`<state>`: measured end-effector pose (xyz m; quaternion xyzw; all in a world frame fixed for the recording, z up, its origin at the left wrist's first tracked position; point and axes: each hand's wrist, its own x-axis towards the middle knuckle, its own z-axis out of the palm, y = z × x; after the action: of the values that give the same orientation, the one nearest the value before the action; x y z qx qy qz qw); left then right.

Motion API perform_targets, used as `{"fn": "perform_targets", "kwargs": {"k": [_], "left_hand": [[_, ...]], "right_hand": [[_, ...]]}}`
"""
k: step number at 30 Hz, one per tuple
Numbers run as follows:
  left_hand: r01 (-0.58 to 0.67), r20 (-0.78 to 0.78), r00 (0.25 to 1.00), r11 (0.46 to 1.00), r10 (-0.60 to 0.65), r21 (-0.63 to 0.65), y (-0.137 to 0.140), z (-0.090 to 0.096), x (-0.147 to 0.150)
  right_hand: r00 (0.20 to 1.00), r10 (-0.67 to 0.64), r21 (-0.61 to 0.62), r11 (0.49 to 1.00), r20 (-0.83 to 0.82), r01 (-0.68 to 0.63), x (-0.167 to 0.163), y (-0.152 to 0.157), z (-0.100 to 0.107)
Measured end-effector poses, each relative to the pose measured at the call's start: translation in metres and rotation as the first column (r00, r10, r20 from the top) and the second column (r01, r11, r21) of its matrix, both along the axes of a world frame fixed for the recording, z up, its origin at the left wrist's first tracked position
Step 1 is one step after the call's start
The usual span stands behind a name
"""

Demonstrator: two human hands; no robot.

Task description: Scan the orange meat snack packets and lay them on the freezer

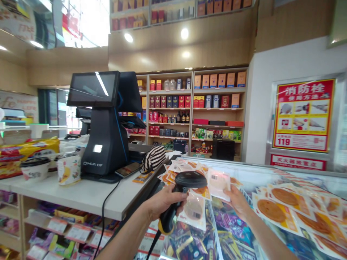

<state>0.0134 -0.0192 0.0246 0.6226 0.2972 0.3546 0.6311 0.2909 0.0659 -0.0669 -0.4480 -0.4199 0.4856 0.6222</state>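
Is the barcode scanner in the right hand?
No, the left hand grips the barcode scanner, while the right hand holds a flat packet by its edge.

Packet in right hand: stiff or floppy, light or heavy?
The packet is probably light: the right hand grips just one edge. Likely fairly stiff, since it looks flat beyond that grip. Its wrapper looks like smooth film, so it may slide if pushed.
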Motion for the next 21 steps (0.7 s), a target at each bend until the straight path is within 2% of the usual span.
{"fn": "perform_targets", "kwargs": {"k": [6, 10, 14, 18, 21], "left_hand": [[-0.048, -0.022, 0.999, 0.998, 0.047, -0.031, -0.001, 0.002, -0.003], [-0.031, -0.011, 0.999, 0.999, 0.031, -0.013, -0.001, 0.002, -0.004], [-0.032, -0.006, 0.999, 0.999, 0.032, 0.015, 0.000, 0.002, -0.004], [-0.108, -0.056, 0.993, 0.994, 0.109, 0.024, 0.004, 0.001, -0.009], [-0.181, -0.058, 0.982, 0.983, 0.181, 0.008, 0.008, -0.002, -0.014]], "right_hand": [[0.999, -0.024, 0.004, 1.000, 0.036, 0.024, 0.002, 0.001, -0.001], [0.996, -0.052, 0.008, 0.999, 0.073, 0.052, 0.002, 0.000, -0.001], [0.963, -0.143, 0.059, 0.989, 0.229, 0.133, 0.001, -0.002, 0.001], [0.838, -0.359, 0.152, 0.933, 0.410, 0.325, 0.012, -0.004, 0.015], [0.655, -0.553, 0.243, 0.827, 0.515, 0.507, 0.037, -0.010, 0.033]]}}
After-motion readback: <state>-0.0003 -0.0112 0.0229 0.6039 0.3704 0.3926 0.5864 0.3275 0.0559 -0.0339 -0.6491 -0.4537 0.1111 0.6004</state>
